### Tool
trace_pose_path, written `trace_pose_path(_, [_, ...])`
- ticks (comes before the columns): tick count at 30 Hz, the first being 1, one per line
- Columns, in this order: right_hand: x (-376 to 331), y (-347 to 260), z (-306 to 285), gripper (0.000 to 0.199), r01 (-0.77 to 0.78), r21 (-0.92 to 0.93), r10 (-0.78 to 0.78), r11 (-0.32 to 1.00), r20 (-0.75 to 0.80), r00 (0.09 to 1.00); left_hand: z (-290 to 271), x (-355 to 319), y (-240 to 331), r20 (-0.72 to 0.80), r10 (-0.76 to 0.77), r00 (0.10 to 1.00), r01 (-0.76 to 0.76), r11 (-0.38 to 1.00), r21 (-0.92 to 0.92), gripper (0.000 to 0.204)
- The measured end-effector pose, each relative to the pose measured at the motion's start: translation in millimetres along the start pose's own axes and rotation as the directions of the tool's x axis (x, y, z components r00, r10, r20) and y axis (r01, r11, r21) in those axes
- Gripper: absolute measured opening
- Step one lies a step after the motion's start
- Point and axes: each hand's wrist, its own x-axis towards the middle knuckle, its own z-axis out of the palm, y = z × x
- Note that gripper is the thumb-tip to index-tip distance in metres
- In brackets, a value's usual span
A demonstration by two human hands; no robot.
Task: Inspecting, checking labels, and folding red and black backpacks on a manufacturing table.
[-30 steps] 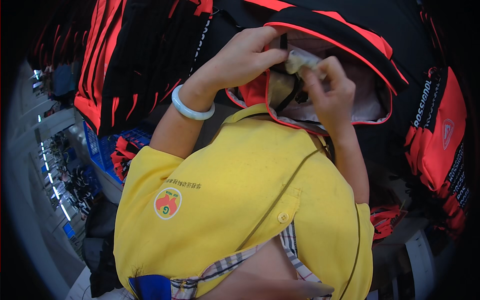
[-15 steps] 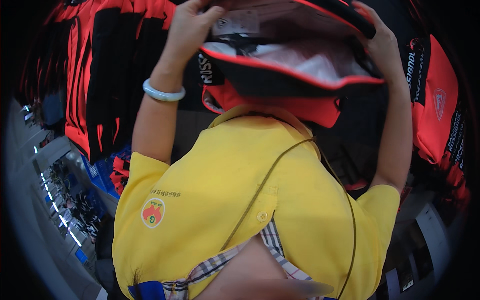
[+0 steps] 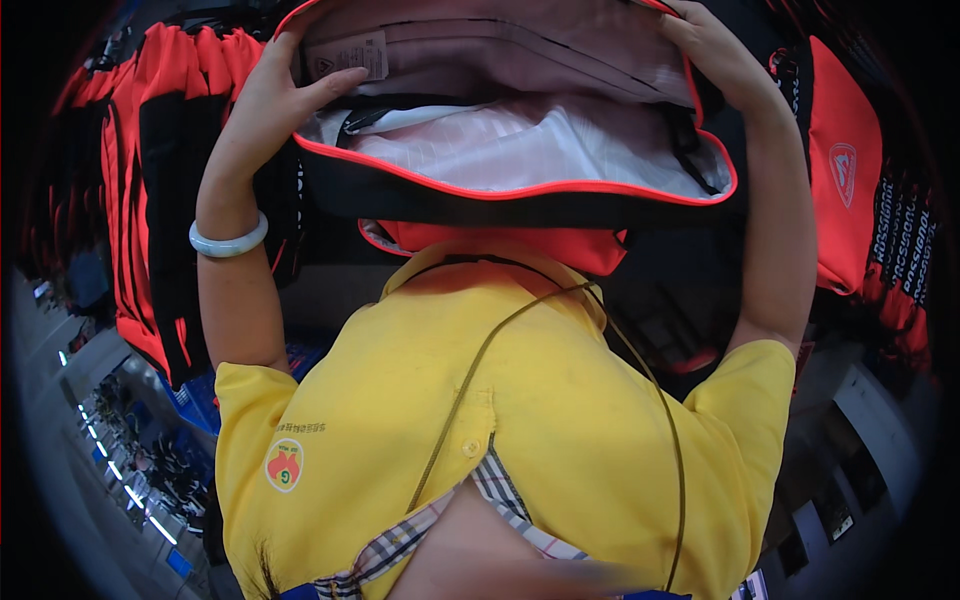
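The black, red-edged fabric bag (image 3: 450, 205), spread wide and not yet closed, is between the left hand (image 3: 262, 108), gripping its left rim, thumb spread inside, and the right hand (image 3: 722, 62), whose finger closure at the upper-right edge is unclear.

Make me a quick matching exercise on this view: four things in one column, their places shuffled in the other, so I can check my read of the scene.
Things:
1. Left hand
2. Right hand
3. Bracelet
4. Label

Places:
A. Around a wrist
B. At the upper right corner of the open bag
C. Inside the bag, against the pinkish lining
D. At the bag's left side, thumb inside the opening

Right pairs: 1-D, 2-B, 3-A, 4-C
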Motion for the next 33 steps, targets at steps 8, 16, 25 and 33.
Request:
trace_pose_path(8, [-9.9, 8.0, -0.7, 0.045, -0.247, 0.003, 0.247, 0.969, -0.098, 0.964, -5.8, -16.5, 25.2, -0.037, -0.181, 0.983, 0.18, 0.983, -0.041, 0.062])
trace_pose_path(16, [-46.5, -37.0, -48.5, 0.038, -0.07, 0.166, 0.127, 0.984, -0.36, 0.924, 16.2, -21.0, 151.6, -0.032, 0.6, 0.8, -0.59, 0.795, 0.141, 0.044])
trace_pose_path(25, [-67.1, -146.5, -62.4, 0.038, 0.08, 0.286, 0.16, 0.955, -0.721, 0.674, 58.8, -36.4, 250.8, -0.294, 0.85, 0.436, -0.895, 0.443, -0.046, 0.062])
trace_pose_path(33, [-133.4, -164.0, 97.9, 0.022, 0.307, 0.781, 0.252, 0.544, -0.502, 0.827, 48.2, -37.5, 131.8, -0.185, 0.586, 0.789, -0.608, 0.787, -0.103, 0.039])
